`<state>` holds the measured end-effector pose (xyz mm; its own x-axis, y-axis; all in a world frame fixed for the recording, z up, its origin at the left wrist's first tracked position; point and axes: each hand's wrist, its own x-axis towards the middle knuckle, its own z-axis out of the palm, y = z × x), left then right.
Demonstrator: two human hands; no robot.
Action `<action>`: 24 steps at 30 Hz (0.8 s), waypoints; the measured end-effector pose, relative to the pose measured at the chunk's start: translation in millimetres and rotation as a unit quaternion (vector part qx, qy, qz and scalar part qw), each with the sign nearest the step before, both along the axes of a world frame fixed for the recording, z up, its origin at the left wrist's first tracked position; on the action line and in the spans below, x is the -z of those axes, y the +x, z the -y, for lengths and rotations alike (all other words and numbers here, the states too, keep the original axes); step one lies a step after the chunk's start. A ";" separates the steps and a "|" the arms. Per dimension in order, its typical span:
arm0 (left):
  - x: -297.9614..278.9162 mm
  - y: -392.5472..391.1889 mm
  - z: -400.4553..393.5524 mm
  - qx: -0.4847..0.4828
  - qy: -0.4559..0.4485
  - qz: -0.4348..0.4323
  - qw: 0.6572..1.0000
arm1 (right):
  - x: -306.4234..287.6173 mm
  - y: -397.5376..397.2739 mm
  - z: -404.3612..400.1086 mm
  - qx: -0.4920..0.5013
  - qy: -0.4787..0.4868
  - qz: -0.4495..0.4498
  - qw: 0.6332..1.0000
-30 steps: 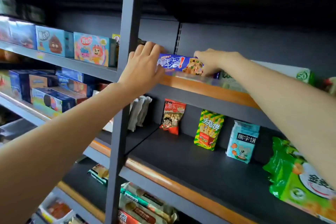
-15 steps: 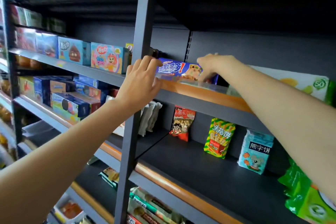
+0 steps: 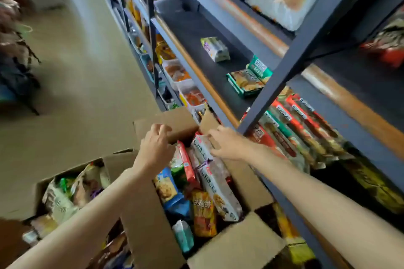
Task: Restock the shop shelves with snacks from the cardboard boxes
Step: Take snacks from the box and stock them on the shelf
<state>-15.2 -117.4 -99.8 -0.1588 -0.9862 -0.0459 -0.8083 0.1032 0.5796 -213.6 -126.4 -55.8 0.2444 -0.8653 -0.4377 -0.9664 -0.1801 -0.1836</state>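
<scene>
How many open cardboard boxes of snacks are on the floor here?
2: one brown cardboard box under both hands beside the dark metal shelving, the other to its left under the left forearm. More may lie outside view.

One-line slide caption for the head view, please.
Both hands, left hand and right hand, reach into an open cardboard box of snack packets beside the shop shelves.
</scene>
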 end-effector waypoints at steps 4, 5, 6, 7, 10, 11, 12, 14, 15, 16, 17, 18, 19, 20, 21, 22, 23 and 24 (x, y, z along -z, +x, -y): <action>45.1 45.8 -31.3 0.002 0.091 0.098 0.991 | 139.3 23.8 -8.7 0.088 0.106 0.032 0.990; 54.3 54.3 -37.3 0.013 0.086 0.119 0.989 | 166.4 31.2 -11.2 0.100 0.111 0.028 0.988; 62.7 60.8 -43.2 0.026 0.078 0.132 0.988 | 190.7 37.8 -13.2 0.099 0.103 0.006 0.990; 72.8 65.7 -48.8 0.038 0.066 0.129 0.989 | 210.8 43.4 -15.1 0.092 0.081 -0.028 0.992; 98.7 73.4 -58.7 0.066 0.036 0.114 0.991 | 243.2 57.9 -13.0 0.058 -0.029 -0.113 0.991; 104.1 74.1 -61.0 0.076 0.039 0.111 0.990 | 247.9 61.0 -10.6 0.064 -0.049 -0.113 0.990; 106.7 73.7 -62.7 0.083 0.042 0.111 0.989 | 247.5 63.1 -8.8 0.082 -0.055 -0.098 0.990; 105.6 71.9 -63.3 0.085 0.044 0.120 0.988 | 236.4 62.5 -3.4 0.145 -0.047 -0.033 0.988; 100.7 69.4 -62.2 0.079 0.044 0.122 0.988 | 226.0 58.8 0.6 0.183 -0.042 0.010 0.982; 94.5 66.7 -59.2 0.070 0.045 0.122 0.989 | 210.7 53.5 4.6 0.221 -0.041 0.055 0.973; 86.8 62.6 -54.9 0.063 0.043 0.118 0.990 | 192.9 46.6 8.6 0.254 -0.038 0.096 0.962; 77.9 58.1 -49.3 0.064 0.037 0.113 0.991 | 170.6 39.2 10.6 0.279 -0.036 0.129 0.951; 66.6 52.9 -42.9 0.072 0.027 0.107 0.991 | 147.3 30.8 11.2 0.296 -0.038 0.159 0.941; 55.2 47.8 -35.8 0.082 0.011 0.098 0.992 | 121.5 23.0 9.7 0.306 -0.046 0.189 0.932; 42.7 43.1 -28.9 0.096 -0.008 0.089 0.991 | 95.9 15.2 7.0 0.310 -0.054 0.221 0.923; 29.7 37.9 -21.8 0.118 -0.033 0.082 0.989 | 69.8 8.1 1.9 0.311 -0.057 0.252 0.914; 16.1 32.5 -15.8 0.142 -0.057 0.080 0.985 | 43.4 1.4 -5.5 0.308 -0.054 0.284 0.907; 2.4 26.4 -10.8 0.168 -0.079 0.082 0.979 | 17.0 -3.8 -15.6 0.296 -0.043 0.309 0.903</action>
